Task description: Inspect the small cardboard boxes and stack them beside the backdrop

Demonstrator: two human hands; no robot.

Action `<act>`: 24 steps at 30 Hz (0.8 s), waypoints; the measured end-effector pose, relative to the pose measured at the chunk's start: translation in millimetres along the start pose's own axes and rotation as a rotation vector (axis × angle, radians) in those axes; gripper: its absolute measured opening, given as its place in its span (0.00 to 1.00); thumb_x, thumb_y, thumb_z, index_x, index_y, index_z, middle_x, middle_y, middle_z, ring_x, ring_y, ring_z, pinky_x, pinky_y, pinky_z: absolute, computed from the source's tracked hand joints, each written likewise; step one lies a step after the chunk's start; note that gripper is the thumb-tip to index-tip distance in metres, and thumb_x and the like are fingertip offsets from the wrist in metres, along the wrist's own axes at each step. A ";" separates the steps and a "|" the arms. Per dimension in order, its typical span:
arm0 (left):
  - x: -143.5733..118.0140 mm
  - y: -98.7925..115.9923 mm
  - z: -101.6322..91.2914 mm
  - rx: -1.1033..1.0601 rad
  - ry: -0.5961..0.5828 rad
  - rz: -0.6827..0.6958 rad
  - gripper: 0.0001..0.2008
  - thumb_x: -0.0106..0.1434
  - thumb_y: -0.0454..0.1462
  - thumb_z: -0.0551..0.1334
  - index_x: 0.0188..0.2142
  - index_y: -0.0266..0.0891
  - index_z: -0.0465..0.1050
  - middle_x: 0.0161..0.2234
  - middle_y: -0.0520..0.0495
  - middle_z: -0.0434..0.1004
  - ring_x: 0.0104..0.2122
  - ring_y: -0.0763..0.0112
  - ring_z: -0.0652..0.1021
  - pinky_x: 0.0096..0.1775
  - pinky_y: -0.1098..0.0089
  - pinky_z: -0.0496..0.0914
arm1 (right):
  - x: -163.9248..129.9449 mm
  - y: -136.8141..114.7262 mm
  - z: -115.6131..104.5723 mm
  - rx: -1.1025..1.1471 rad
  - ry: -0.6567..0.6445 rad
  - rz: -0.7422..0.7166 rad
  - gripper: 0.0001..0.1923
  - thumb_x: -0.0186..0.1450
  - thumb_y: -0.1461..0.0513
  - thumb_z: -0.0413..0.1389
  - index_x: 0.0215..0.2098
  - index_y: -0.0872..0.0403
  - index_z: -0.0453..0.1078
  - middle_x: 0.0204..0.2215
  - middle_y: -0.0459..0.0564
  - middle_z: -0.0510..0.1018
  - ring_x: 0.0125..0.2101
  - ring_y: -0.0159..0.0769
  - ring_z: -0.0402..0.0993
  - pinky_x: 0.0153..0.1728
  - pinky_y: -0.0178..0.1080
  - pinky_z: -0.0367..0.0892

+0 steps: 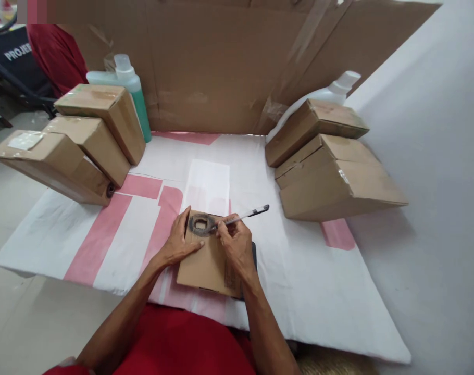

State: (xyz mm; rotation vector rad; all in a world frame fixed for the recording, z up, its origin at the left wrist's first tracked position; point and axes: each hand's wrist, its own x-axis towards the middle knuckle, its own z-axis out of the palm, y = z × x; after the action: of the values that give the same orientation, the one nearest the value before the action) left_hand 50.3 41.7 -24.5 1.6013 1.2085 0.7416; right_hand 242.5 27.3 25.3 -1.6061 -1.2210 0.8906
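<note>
A flat brown cardboard piece (206,265) lies on the white and pink sheet (319,281) in front of me. A dark ring-shaped part (201,225) sits on its far end. My left hand (179,240) presses down on the cardboard's left edge, fingers beside the ring. My right hand (236,244) grips a thin pen-like tool (248,214) with a dark end; its tip touches the ring's right side. A dark flat object peeks out under the cardboard's right edge.
Three cardboard boxes (84,140) are stacked at the left, two more boxes (331,172) at the right. A green bottle (133,88) and a white bottle (331,94) stand behind them. A cardboard wall (229,62) closes the back. A white paper strip (208,185) lies mid-sheet.
</note>
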 end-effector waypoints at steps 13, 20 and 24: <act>2.0 2.5 -3.1 -0.018 -0.006 -0.045 0.54 0.59 0.52 0.71 0.75 0.45 0.43 0.74 0.34 0.48 0.73 0.44 0.55 0.71 0.42 0.52 | -6.0 62.6 -100.0 -0.666 0.086 0.056 0.11 0.71 0.55 0.51 0.41 0.51 0.72 0.27 0.48 0.77 0.28 0.40 0.71 0.33 0.39 0.60; 1.7 10.5 -5.8 -0.015 -0.023 -0.074 0.55 0.59 0.54 0.70 0.75 0.45 0.42 0.74 0.34 0.48 0.73 0.43 0.56 0.70 0.43 0.53 | -42.2 82.6 -105.1 -0.771 0.112 0.128 0.12 0.73 0.57 0.51 0.48 0.52 0.73 0.42 0.56 0.80 0.36 0.44 0.75 0.33 0.39 0.60; 1.5 10.0 -5.2 -0.034 -0.022 -0.089 0.55 0.59 0.55 0.70 0.75 0.46 0.42 0.74 0.34 0.48 0.72 0.43 0.57 0.70 0.42 0.54 | -65.5 73.3 -93.5 -0.771 0.112 0.171 0.16 0.72 0.51 0.53 0.47 0.53 0.72 0.39 0.57 0.80 0.37 0.47 0.77 0.36 0.42 0.65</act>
State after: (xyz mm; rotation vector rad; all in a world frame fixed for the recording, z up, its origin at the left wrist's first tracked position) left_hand 49.8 44.3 -13.5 1.5144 1.2364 0.6828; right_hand 334.7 -65.3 -11.1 -2.3568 -1.4560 0.4234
